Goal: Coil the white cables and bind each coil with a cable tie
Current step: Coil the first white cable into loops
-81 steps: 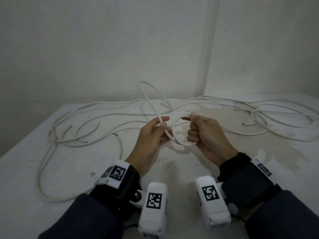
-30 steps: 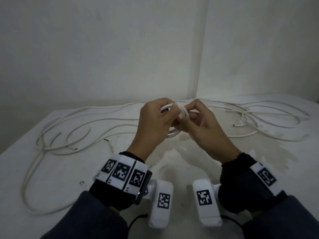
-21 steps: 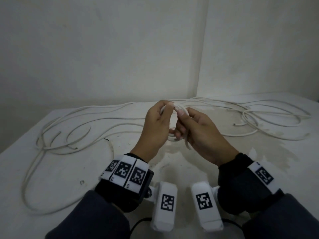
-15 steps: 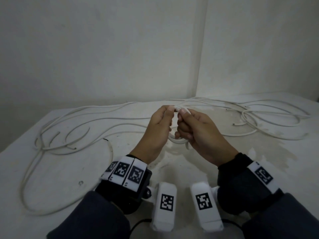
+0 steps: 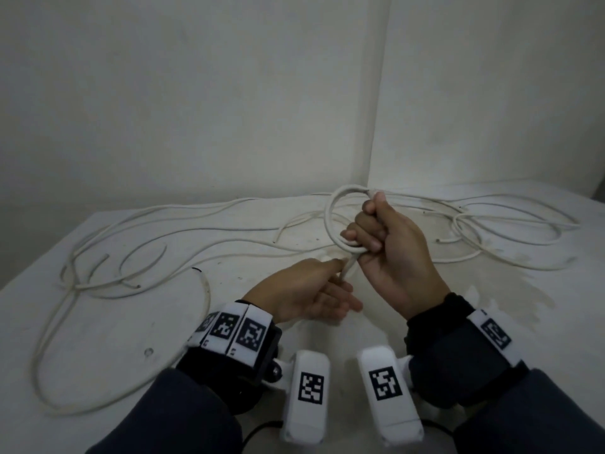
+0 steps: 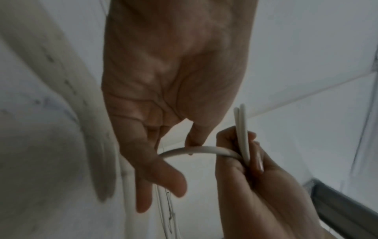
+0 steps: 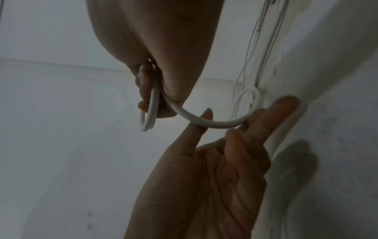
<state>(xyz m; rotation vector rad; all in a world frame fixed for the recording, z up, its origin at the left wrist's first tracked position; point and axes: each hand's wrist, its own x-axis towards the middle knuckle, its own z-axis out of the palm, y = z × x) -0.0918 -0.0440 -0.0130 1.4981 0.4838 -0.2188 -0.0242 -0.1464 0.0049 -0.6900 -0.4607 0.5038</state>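
My right hand [image 5: 383, 237] grips a small coil of white cable [image 5: 330, 211] in its fist, above the middle of the table. Two loops stand up out of the fist [image 6: 242, 129]. A free strand [image 6: 194, 148] leaves the bottom of the coil [image 7: 152, 105] and arcs down to my left hand [image 5: 311, 286], which is lower and nearer me. The left thumb [image 7: 202, 119] and forefinger pinch this strand lightly, and the other left fingers lie straight. The rest of that cable trails off over the table.
More loose white cables sprawl over the white table [image 5: 98, 355], in long loops on the left [image 5: 147, 257] and a tangle on the right [image 5: 510, 224]. A small dark curved piece [image 5: 195, 269] lies by a cable end. Two walls meet in a corner behind.
Both hands were together on the coil. The left hand has since come off it and dropped towards me along the free strand, while the right hand keeps the coil alone.
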